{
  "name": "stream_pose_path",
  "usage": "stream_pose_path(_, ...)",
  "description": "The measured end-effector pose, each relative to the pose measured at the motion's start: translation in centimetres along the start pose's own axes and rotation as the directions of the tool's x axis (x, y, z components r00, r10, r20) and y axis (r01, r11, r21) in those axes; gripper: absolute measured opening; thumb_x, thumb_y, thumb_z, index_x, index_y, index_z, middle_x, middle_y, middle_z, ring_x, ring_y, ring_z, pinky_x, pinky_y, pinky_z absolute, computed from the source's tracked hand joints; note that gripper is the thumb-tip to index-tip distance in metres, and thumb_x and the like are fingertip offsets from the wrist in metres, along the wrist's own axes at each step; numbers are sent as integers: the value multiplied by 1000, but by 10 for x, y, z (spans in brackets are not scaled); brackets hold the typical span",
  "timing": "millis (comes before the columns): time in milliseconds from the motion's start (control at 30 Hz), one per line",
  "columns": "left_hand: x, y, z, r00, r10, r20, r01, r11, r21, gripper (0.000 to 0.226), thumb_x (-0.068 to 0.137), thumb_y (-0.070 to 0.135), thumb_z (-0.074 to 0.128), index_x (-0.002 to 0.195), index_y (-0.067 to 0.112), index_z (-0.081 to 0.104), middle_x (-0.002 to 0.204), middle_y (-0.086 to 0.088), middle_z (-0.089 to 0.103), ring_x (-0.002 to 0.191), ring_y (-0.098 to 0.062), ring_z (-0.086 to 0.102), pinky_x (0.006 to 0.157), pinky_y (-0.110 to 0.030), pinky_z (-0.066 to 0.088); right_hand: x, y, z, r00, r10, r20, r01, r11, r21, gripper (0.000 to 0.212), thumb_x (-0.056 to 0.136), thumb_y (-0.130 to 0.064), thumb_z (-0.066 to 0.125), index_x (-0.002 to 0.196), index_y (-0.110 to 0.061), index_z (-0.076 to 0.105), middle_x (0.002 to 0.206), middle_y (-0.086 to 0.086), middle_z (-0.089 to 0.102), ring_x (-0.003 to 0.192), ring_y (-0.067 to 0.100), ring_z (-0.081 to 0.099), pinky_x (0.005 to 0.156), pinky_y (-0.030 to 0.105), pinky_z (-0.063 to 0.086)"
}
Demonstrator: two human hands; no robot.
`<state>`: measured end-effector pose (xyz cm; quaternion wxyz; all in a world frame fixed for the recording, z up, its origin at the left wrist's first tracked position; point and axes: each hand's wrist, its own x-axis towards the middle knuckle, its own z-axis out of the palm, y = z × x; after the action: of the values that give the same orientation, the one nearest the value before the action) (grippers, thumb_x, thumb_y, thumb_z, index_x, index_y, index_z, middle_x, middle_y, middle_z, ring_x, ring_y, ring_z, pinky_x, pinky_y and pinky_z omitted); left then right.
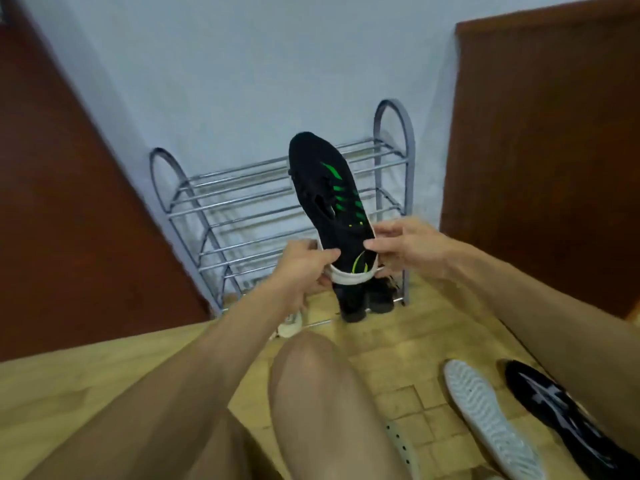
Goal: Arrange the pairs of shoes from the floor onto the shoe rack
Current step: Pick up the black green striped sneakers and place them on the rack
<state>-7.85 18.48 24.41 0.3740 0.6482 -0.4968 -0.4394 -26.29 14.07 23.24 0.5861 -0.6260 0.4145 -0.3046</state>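
Pale wall (242, 64) behind, brown doors on both sides, yellow tiled floor (398, 341) below. Metal rack (410, 174) against the wall, several tiers of rails. Held up in front of it: striped shoe (329, 188), black with green marks, toe pointing up and away, heel toward the camera. Left hand (304, 268) pinching the heel rim from the left, thumb on top, fingers curled beneath; right hand (405, 247) pinching the opposite side likewise. Not yet on any tier, in the air just ahead of the rails.

Judged as partly done. Stowed so far, by the look of it: dark pair (363, 299) at the foot of the rack, on or just under the lowest rails, hard to tell which; white shoe (289, 325) low at the left front corner, half hidden by the left forearm. Shoes visible at that lowest level only.

Left to do: seat the striped shoe, find its mate, then clear the floor at right. Waiting there: white-soled shoe (485, 414), sole up; just beside it, black shoe (547, 400) with grey marks. Pale perforated piece (401, 448) near the knee, perhaps a clog, too cropped to say.
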Motion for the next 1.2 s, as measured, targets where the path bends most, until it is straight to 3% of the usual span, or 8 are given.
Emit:
stream_pose_path(67, -12, 4, -34, 997, 19, -70, -22, 999, -49, 10, 91, 14, 61, 83, 8, 58, 65, -8, 53, 49, -19, 48, 62, -35, 55, 10, -30, 31, 1000, -17, 12, 18, 997, -70, 15, 92, -28, 64, 97, -16, 70, 79, -7, 75, 69, 10, 69, 83, 43, 60)
stream_pose_path(167, -30, -8, -86, 993, 11, -121, -22, 996, -89, 15, 90, 17, 62, 97, 4, 63, 70, -9, 56, 51, -20, 51, 74, -44, 57, 33, -61, 86, 999, 7, -42, -18, 961, -275, 43, 81, -46, 71, 102, -8, 69, 100, 7, 74, 89, 25, 71, 77, 42, 62)
stream_pose_path(433, -86, -113, -186, 964, -156, -215, 112, 973, -203, 13, 89, 21, 64, 98, 12, 64, 77, -5, 64, 65, -20, 62, 73, -36, 57, 72, -68, 237, 981, 152, 119, -63, 833, -550, 21, 80, -17, 78, 88, -2, 66, 82, 12, 71, 49, 18, 67, 58, 29, 62)
stream_pose_path(600, -108, -195, -219, 921, -275, -276, 201, 942, -267, 30, 90, 23, 64, 118, 11, 63, 99, -4, 65, 82, -21, 62, 83, -39, 55, 83, -30, 329, 972, 160, 172, 2, 726, -688, 29, 80, -17, 75, 97, 5, 68, 79, 18, 71, 56, 28, 68, 55, 32, 59)
stream_pose_path(700, -118, -242, -229, 895, -326, -304, 238, 926, -293, 33, 90, 22, 63, 120, 10, 61, 100, -5, 64, 80, -21, 61, 78, -35, 51, 82, 2, 369, 968, 169, 188, 17, 699, -715, 20, 76, -18, 72, 83, -1, 64, 71, 19, 67, 64, 34, 71, 63, 38, 61)
stream_pose_path(833, -130, -300, -225, 868, -402, -293, 294, 890, -350, 29, 92, 27, 60, 118, 14, 61, 100, -6, 62, 84, -20, 58, 72, -29, 47, 77, 51, 403, 953, 252, 170, -70, 725, -685, 17, 76, -19, 68, 72, -5, 61, 68, 11, 64, 60, 28, 67, 53, 32, 57)
stream_pose_path(1000, -151, -362, -213, 809, -548, -214, 412, 786, -461, 30, 93, 39, 55, 117, 21, 56, 111, 5, 63, 102, -18, 62, 89, -35, 48, 68, 125, 419, 910, 390, 138, -231, 756, -613, 23, 79, -22, 67, 94, -4, 64, 94, 14, 67, 85, 33, 69, 71, 38, 61)
stream_pose_path(1200, -174, -425, -213, 733, -634, -246, 590, 773, -234, 42, 94, 25, 55, 131, 7, 54, 132, -17, 56, 104, -23, 57, 96, -36, 43, 51, 191, 403, 821, 569, 40, -479, 727, -492, 34, 75, -15, 71, 105, -1, 65, 105, 18, 70, 89, 36, 70, 77, 48, 61)
